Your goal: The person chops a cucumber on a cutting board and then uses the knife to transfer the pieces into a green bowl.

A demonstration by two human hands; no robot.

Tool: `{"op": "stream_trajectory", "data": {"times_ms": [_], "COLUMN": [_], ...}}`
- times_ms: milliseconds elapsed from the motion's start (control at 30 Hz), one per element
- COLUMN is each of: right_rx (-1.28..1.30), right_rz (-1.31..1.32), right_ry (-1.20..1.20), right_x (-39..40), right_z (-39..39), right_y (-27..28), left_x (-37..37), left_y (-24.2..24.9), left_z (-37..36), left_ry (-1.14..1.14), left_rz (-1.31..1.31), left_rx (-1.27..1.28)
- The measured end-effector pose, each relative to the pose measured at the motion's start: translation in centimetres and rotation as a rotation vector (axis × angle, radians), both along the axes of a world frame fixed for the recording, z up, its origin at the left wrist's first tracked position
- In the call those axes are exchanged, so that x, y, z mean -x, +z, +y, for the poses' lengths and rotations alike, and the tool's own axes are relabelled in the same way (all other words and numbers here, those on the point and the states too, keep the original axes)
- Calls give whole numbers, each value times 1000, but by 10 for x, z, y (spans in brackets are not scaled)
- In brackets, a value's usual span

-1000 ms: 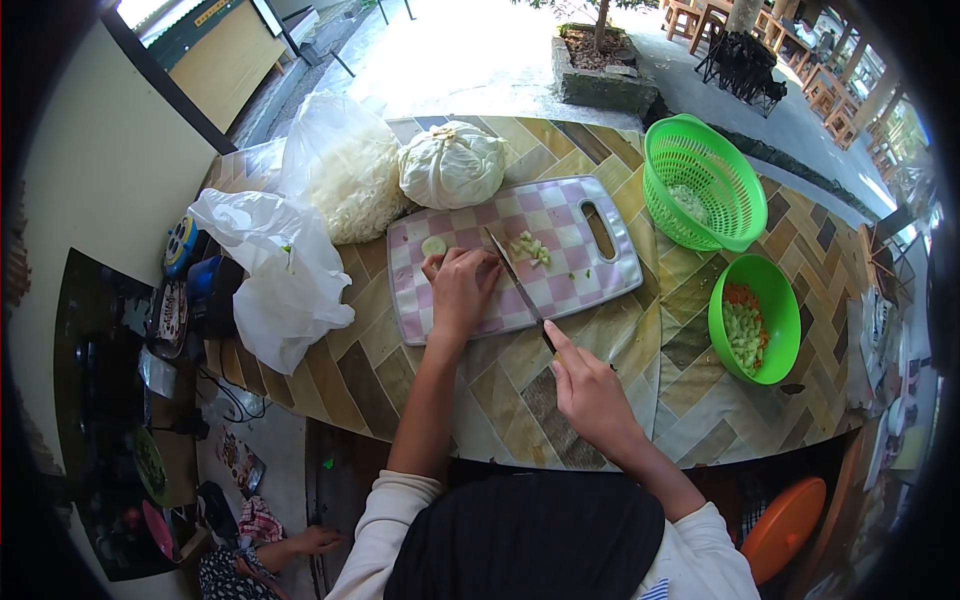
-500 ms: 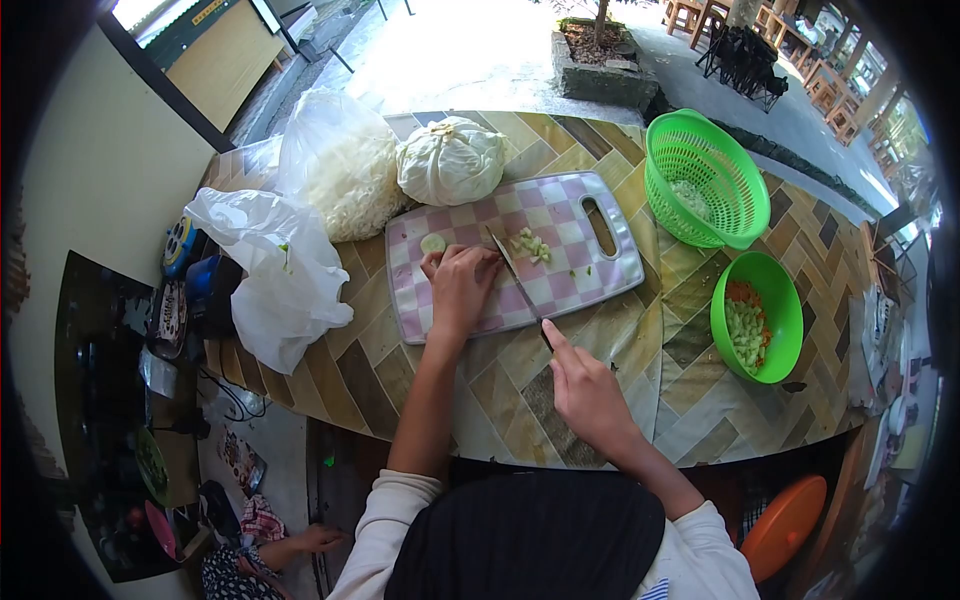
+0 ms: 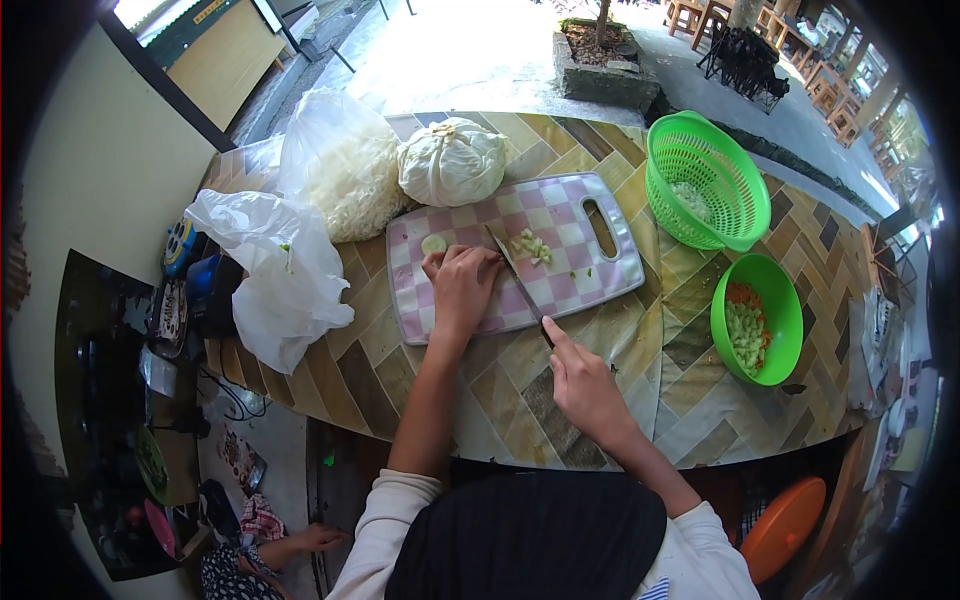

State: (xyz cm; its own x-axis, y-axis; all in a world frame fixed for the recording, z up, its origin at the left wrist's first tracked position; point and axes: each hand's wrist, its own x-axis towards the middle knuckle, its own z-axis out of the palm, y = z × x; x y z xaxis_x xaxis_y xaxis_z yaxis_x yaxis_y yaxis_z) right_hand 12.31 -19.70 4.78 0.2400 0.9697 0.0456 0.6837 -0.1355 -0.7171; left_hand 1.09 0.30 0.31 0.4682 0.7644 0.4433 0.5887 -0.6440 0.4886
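Note:
On the pink and white checkered cutting board (image 3: pixel 560 200), my left hand (image 3: pixel 465 288) has its fingers bent and pressed together beside the blade; what they hold is too small to make out. My right hand (image 3: pixel 582 372) grips the knife (image 3: pixel 524 292) by its dark handle, with the blade slanting up and left over the board. Pale green diced pieces (image 3: pixel 532 246) lie just right of the blade. A round pale slice or stub (image 3: pixel 433 244) rests above my left fingers. A whole cabbage (image 3: pixel 452 162) sits behind the board.
A green colander (image 3: pixel 735 165) stands at the back right, with a green bowl (image 3: pixel 790 320) of diced orange and pale green pieces in front. Plastic bags (image 3: pixel 285 290) lie on the left, one holding shredded white food (image 3: pixel 350 190). Another person's hand (image 3: pixel 320 537) shows at the lower left.

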Motion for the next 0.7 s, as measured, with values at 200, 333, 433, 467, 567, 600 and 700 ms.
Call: {"op": "stream_trajectory", "data": {"times_ms": [200,333,433,467,567,600,700], "right_rx": [-13,-48,-67,-84,-93,-93,-69], "right_rz": [117,134,118,105,-19,-71,-206], "right_ry": [-3,-39,-64,-64,-71,-69,-64], "right_x": [-14,-27,-30,-31,-34,-36,-41], "right_z": [-13,-19,-22,-22,-25,-26,-30], "right_y": [14,17,19,19,25,24,21], "left_x": [-1,-2,-8,-11,-18,-17,-11], "left_y": [0,4,5,5,7,11,27], "left_z": [-2,-6,-9,-9,-10,-9,-10], "left_ry": [5,17,-23,-31,-46,-48,-40], "left_rz": [6,49,13,-2,-47,-64,-66], "left_rx": [-59,20,49,67,123,146,112]}}
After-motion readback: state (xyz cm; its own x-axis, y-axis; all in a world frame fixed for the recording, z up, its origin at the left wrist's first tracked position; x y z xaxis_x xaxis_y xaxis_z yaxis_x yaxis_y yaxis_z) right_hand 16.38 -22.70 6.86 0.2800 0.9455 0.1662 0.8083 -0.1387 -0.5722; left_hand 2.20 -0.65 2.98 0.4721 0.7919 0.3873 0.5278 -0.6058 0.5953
